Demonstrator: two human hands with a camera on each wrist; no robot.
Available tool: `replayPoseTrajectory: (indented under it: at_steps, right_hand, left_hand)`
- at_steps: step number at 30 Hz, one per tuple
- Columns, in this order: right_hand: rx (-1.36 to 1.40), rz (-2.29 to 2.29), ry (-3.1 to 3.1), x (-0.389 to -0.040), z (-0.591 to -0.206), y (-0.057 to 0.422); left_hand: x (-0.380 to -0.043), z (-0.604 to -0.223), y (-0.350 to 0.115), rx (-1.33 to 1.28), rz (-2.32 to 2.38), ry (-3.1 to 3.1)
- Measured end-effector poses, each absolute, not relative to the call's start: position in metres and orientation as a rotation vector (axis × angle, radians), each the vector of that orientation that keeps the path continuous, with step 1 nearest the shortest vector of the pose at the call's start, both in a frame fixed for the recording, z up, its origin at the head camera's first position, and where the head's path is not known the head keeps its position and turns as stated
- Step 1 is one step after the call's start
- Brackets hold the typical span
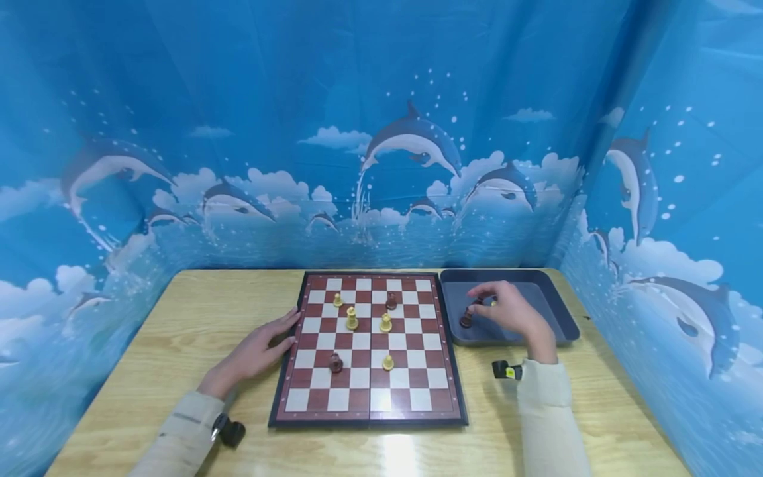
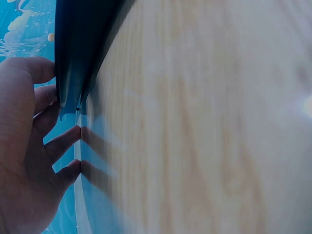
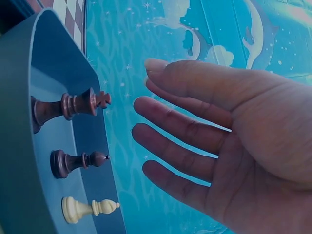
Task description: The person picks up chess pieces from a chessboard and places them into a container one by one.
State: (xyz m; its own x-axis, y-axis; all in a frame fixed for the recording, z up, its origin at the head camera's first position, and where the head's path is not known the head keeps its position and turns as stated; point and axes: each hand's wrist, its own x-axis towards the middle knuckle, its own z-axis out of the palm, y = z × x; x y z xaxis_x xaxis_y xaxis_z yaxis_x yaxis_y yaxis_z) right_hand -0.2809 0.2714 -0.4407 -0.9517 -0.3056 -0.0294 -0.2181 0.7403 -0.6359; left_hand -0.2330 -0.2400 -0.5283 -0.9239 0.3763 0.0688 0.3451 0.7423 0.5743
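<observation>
My left hand [image 1: 256, 351] lies beside the chessboard [image 1: 381, 416], its fingertips at the board's left edge. In the left wrist view, the thumb and fingers meet the dark side of the board [image 2: 73, 53]. My right hand [image 1: 507, 310] hovers over the grey tray [image 1: 563, 318], fingers relaxed and apart, with nothing in them. A dark king [image 3: 80, 105], a dark bishop [image 3: 78, 163] and a cream bishop [image 3: 87, 209] stand upright in the tray, close to the fingertips. From the head, the hand partly hides these pieces.
Several pieces stand spread on the board, among them cream pawns [image 1: 388, 362], a cream queen [image 1: 386, 322] and a dark piece [image 1: 336, 362]. The tray sits against the board's right side. A dolphin-print curtain [image 1: 357, 165] closes off the back of the wooden table [image 1: 179, 318].
</observation>
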Motion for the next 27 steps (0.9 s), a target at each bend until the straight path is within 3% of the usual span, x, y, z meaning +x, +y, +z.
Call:
replayPoseTrajectory:
  at_steps: [27]
  right_hand:
    - [-0.524,-0.947,2.68,-0.273,-0.431,0.245]
  left_hand:
    - [-0.232,-0.527,-0.239,0.592,0.968,2.875]
